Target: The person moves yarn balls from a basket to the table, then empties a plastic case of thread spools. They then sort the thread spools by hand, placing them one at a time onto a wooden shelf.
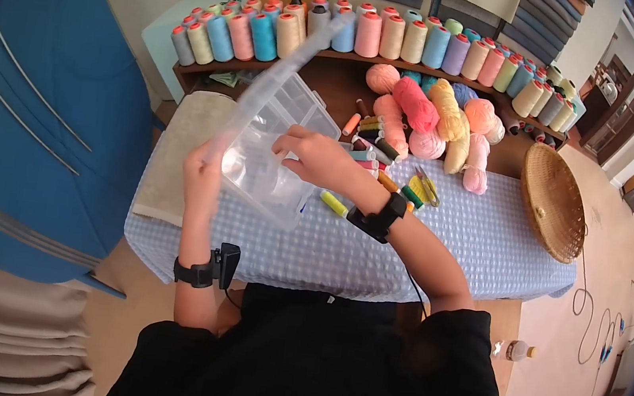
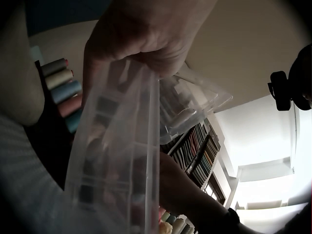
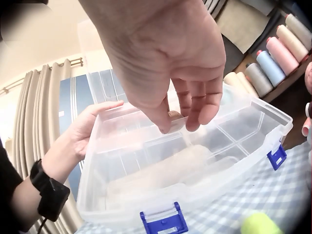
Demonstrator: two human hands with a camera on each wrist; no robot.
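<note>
Clear box [image 3: 214, 180] is tilted over the left part of the table [image 1: 473, 227], lid [image 1: 277, 73] raised; can't tell if its lower edge touches the cloth. Your left hand [image 1: 202, 175] has its fingers clamped on the box wall by the lid. Your right hand [image 3: 170, 73] has thumb and fingers curled close inside; can't tell if they pinch anything. I'd brace the wall firmly with the left, work the right straight up or down, and avoid nudging the lime spool [image 1: 335, 203] just beside it.
</note>
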